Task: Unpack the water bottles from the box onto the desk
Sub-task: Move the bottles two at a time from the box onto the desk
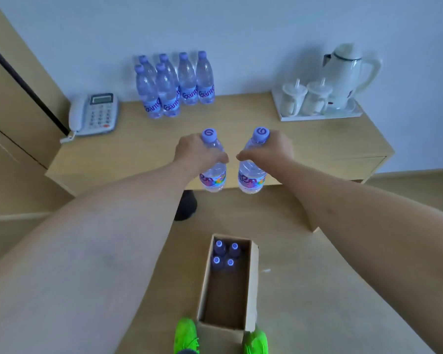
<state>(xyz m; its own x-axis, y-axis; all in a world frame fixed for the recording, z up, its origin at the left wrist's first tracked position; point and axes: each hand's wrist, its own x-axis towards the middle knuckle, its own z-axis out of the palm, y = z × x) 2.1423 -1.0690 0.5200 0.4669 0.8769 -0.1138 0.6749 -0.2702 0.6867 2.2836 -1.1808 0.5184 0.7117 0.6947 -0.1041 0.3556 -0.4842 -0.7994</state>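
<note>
My left hand point(197, 152) grips one clear water bottle point(213, 178) with a purple cap around its upper body. My right hand point(271, 149) holds a second bottle point(251, 178) the same way. Both bottles hang upright, side by side, over the front edge of the wooden desk point(266, 144). Several more bottles point(174, 85) stand grouped at the back of the desk against the wall. On the floor below stands the open cardboard box point(253, 282), with several bottles point(225, 252) left at its far end.
A white telephone point(95, 114) sits at the desk's left end. At the right end a white tray point(317, 116) carries two cups and a kettle point(348, 72). A dark round object point(187, 205) stands on the floor under the desk. Green shoes point(187, 335) flank the box.
</note>
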